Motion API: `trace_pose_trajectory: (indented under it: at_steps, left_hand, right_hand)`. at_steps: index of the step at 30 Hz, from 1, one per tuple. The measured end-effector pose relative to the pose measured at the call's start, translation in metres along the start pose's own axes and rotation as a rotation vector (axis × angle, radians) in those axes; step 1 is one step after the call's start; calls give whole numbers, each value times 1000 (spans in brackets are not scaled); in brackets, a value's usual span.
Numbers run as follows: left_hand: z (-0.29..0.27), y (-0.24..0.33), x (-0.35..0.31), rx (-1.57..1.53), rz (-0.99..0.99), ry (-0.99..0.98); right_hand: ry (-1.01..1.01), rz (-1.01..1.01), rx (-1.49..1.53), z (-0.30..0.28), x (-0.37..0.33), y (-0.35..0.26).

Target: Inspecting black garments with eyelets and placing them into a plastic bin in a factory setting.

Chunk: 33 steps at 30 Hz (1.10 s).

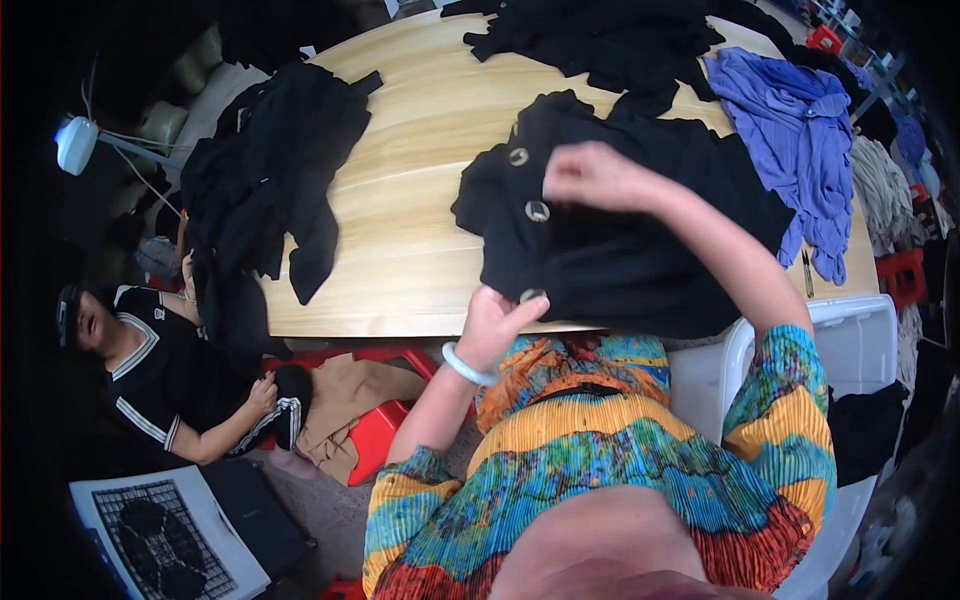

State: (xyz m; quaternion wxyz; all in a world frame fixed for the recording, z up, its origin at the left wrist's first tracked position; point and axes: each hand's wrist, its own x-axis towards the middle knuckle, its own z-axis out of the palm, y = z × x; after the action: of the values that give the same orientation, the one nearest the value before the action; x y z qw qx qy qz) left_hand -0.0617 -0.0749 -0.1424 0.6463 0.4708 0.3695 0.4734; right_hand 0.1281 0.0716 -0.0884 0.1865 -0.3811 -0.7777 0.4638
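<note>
With the fingers of the left hand (pixel 490 328), pinches the near-left edge of a black soft-fabric garment (pixel 650 265), with the thumb on top beside a round glossy button (pixel 530 296), probably to steady that edge against the pale wooden tabletop (pixel 400 180). Holds the right hand (pixel 597 177) over the same garment, close to two more buttons (pixel 537 211), with fingers curled inward; too blurred to tell whether gripping anything. Has the garment spread out around and beneath the fingers, buttoned edge turned leftward, seemingly for easy reach. Has a crumpled violet-blue cloth garment (pixel 780 130) well right of the right fingers, apparently out of the way, and a slim dark pointed tool (pixel 807 272) nearer the table's edge, perhaps handy there. Shows loose black clothing (pixel 290 170) well left of the fingers, and a black fabric heap (pixel 600 40) beyond them.
</note>
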Motion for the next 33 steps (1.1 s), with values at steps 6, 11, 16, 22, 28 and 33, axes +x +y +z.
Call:
trace_pose_trajectory:
  at_steps: [6,11,16,22,28,33]
  left_hand:
    - [15,9,-7,-36,83,-19]
    - [10,26,-12,-52,49,-1]
    - [-5,26,-7,-232,53,66]
    - [-29,16,21,-512,-55,-35]
    - [-59,-39,37,-205,-407,44]
    - [-64,-29,23,368,-430,192]
  right_hand:
    - [86,-277,-917,-33,112,42]
    - [-109,-86,-1230,-23,130,65]
    - [479,-165,-1193,-71,101,51]
    - [1081,-503,-1136,-154,-52,34]
    - [626,-16,-957,-97,-113,99]
    - [479,-241,-547,-14,-102,53]
